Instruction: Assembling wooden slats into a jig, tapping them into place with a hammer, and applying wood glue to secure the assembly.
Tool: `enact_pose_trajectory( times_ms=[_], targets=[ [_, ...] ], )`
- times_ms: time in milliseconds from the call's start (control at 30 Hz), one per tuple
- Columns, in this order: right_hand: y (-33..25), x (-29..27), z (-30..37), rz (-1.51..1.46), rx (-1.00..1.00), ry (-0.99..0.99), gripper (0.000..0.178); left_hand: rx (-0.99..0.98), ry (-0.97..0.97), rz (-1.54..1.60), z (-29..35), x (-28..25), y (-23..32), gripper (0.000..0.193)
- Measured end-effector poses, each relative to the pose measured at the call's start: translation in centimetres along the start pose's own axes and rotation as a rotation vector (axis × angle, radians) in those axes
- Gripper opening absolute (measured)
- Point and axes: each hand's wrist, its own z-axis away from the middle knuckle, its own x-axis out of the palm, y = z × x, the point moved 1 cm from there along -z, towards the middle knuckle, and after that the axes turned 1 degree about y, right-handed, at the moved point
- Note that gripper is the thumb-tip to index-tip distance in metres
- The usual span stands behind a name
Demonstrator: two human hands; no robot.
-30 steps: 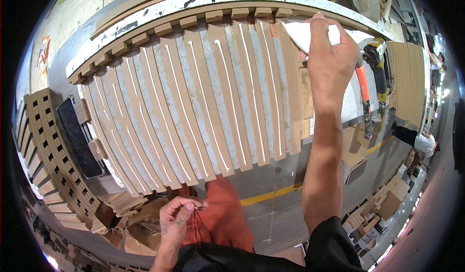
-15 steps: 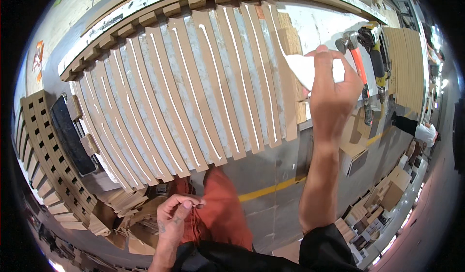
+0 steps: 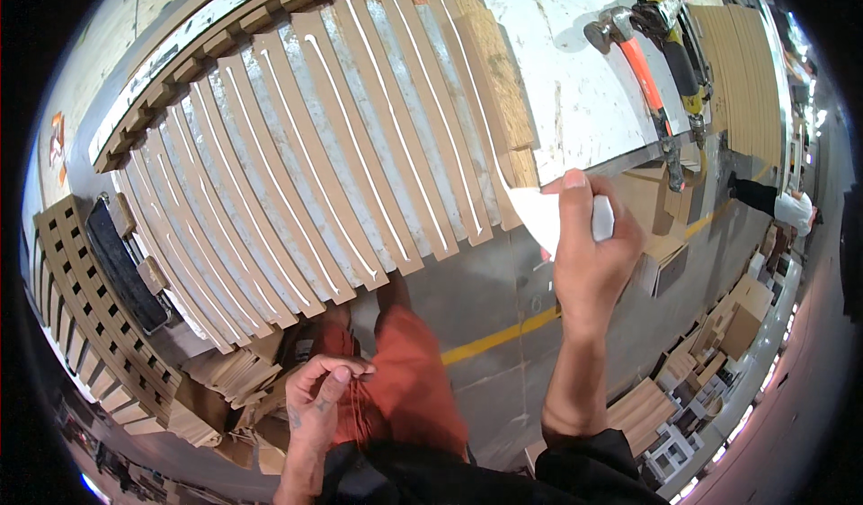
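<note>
My right hand [image 3: 589,244] grips a white glue bottle [image 3: 537,217], its tip down near the front end of the rightmost brown strip [image 3: 490,136]. A thin white glue bead [image 3: 479,100] runs along that strip back from the tip. Further left, several parallel brown strips [image 3: 378,136] lie across the worktable with gaps between them, each carrying a white bead, some of them broken. My left hand [image 3: 315,397] is held in front of my red shorts [image 3: 409,379], thumb and fingers pinched together. Whatever is between its fingertips, if anything, is too small to make out.
A hammer with an orange handle [image 3: 640,73] and a yellow-black power tool [image 3: 674,51] lie on the white tabletop [image 3: 575,100]. Beyond them stand stacked brown boards [image 3: 742,82]. Slotted brown pieces [image 3: 99,289] are at left. Cardboard boxes [image 3: 661,258] and a distant person [image 3: 791,204] are at right.
My right hand has drawn the glue bottle toward me along the rightmost strip, lengthening the bead. The view has shifted a little; my left hand keeps its pinch.
</note>
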Motion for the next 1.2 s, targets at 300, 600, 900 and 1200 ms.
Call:
enact_pose_trajectory(
  times_ms=[300,600,900,1200],
  targets=[
    [1.2,-1.9,1.8,0.013,0.203,-0.104,0.027,0.013,-0.043,-0.007,-0.3,0.7,0.6,0.022],
    [0.2,-4.5,-2.5,0.014,-0.168,0.102,0.019,0.056,-0.01,-0.052,0.5,0.2,1.9,0.02],
    [-2.6,1.3,-13.7,-1.018,0.297,-0.356,0.039,0.042,0.089,0.071,3.6,-0.1,2.2,0.018],
    [-11.1,5.2,-15.8,-0.878,-0.04,-0.376,0.055,0.018,0.084,0.182,3.3,-1.2,3.5,0.019]
  ],
)
